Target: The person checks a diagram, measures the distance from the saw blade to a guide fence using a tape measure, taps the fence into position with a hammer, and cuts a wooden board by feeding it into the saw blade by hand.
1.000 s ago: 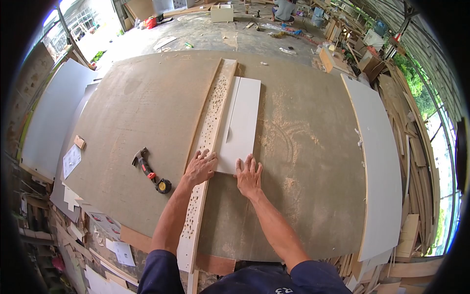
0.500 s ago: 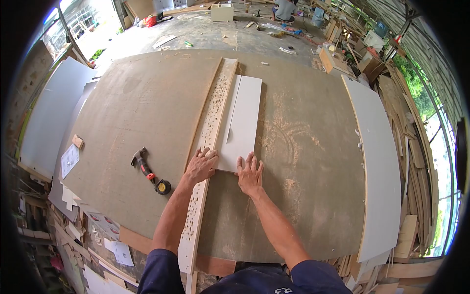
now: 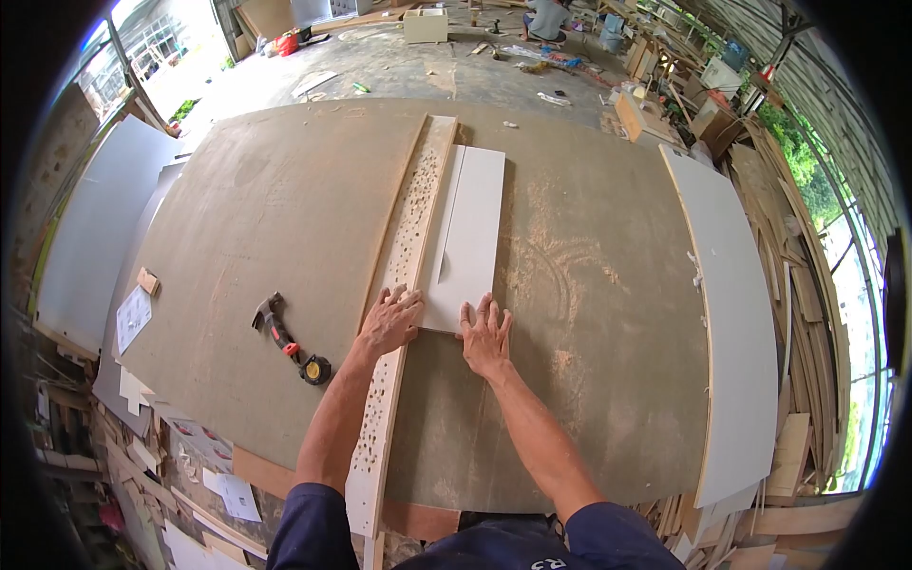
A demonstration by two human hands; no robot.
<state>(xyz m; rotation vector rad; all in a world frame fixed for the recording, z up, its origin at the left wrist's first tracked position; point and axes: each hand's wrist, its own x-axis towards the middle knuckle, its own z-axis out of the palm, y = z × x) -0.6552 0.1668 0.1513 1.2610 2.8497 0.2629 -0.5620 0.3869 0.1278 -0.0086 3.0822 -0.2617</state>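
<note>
A narrow white panel (image 3: 478, 223) lies on the worktable with a groove line along its left part. Directly left of it, a long board pitted with holes (image 3: 418, 209) runs from the far edge towards my body. My left hand (image 3: 391, 321) rests on this board, fingers spread, with its fingertips beside the panel's near left corner. At the near right corner, my right hand (image 3: 486, 337) lays its spread fingers on the panel. Neither hand is wrapped round anything. The undersides of both palms are hidden.
Left of the board lie a hammer (image 3: 275, 323) and a tape measure (image 3: 315, 369). Sawdust (image 3: 546, 256) streaks the worktable (image 3: 608, 380) on the right. A large white panel (image 3: 727, 332) lines the right edge. Beyond, a person (image 3: 548, 19) crouches on the floor.
The view has shifted very slightly. Both hands stay in place on the board and panel, with no visible movement of either piece.
</note>
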